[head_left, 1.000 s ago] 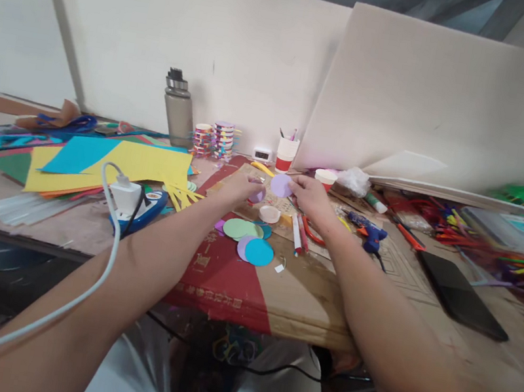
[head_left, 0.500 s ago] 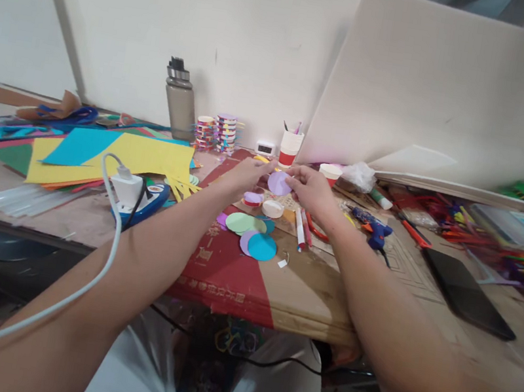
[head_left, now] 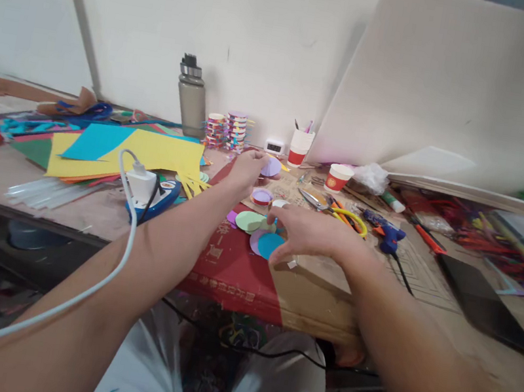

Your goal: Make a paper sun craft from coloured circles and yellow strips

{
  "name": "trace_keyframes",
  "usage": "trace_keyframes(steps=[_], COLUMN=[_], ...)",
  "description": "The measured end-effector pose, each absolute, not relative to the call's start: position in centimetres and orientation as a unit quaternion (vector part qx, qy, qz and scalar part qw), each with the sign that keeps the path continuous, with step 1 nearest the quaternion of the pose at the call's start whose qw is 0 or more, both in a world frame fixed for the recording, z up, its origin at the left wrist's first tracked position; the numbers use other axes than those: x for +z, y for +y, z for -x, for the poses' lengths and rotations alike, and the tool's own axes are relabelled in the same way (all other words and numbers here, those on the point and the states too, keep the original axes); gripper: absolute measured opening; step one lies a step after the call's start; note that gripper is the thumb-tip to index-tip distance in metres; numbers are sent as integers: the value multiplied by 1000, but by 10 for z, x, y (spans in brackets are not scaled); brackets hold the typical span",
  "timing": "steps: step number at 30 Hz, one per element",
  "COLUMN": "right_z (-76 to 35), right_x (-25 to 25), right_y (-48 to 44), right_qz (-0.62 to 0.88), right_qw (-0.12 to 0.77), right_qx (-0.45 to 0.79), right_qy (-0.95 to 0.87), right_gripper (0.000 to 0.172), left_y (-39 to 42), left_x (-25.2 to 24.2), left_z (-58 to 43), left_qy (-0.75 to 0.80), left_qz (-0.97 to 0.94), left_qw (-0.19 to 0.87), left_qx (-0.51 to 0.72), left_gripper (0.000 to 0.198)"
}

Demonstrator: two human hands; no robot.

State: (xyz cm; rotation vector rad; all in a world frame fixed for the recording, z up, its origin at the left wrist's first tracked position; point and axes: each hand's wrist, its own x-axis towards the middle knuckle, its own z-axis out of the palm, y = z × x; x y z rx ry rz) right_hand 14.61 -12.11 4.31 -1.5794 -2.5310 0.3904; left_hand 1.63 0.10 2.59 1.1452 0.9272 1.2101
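Note:
My left hand (head_left: 246, 172) pinches a light purple paper circle (head_left: 272, 167) by its left edge, above the table. My right hand (head_left: 309, 231) reaches over the loose paper circles with its thumb and fingers apart. Its thumb is close to a blue circle (head_left: 269, 245), which overlaps another purple one (head_left: 255, 240). To their left lies a pale green circle (head_left: 248, 222). Just below my left hand sits a short cup piece (head_left: 262, 197) with a purple top and a red band. A white round piece (head_left: 279, 204) beside it is partly hidden by my right fingers.
Scissors (head_left: 313, 200) with yellow handles, a blue glue gun (head_left: 388, 234) and a black phone (head_left: 486, 303) lie on the right. Behind stand paper cups (head_left: 338, 179), decorated stacks (head_left: 235, 132) and a bottle (head_left: 190, 102). A white cable (head_left: 126, 254) crosses over my left forearm.
My right hand has come away from the purple circle and moved down toward the loose circles, its fingers spreading. The left hand keeps the circle. The view has shifted slightly.

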Motion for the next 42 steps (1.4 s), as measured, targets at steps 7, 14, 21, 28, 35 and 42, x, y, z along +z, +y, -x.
trace_keyframes(steps=[7, 14, 21, 28, 35, 42], right_z=[-143, -169, -194, -186, -173, -168], right_x=[40, 48, 52, 46, 39, 33], right_y=[-125, -111, -95, -79, -81, -83], right_qz=[504, 519, 428, 418, 524, 500], right_qw=[15, 103, 340, 515, 482, 410], right_qx=[107, 228, 499, 449, 77, -79], right_qy=[-857, -817, -673, -599, -698, -759], right_gripper=[43, 37, 42, 40, 49, 47], left_y=[4, 1, -4, -7, -6, -13], left_x=[26, 29, 36, 36, 25, 26], left_z=[-19, -17, -17, -15, -18, -22], left_qy=[351, 319, 245, 157, 170, 157], left_qz=[-455, -416, -357, -373, -428, -450], left_qw=[636, 716, 777, 820, 820, 803], left_qx=[516, 461, 457, 404, 340, 357], left_gripper=[14, 45, 13, 12, 40, 44])
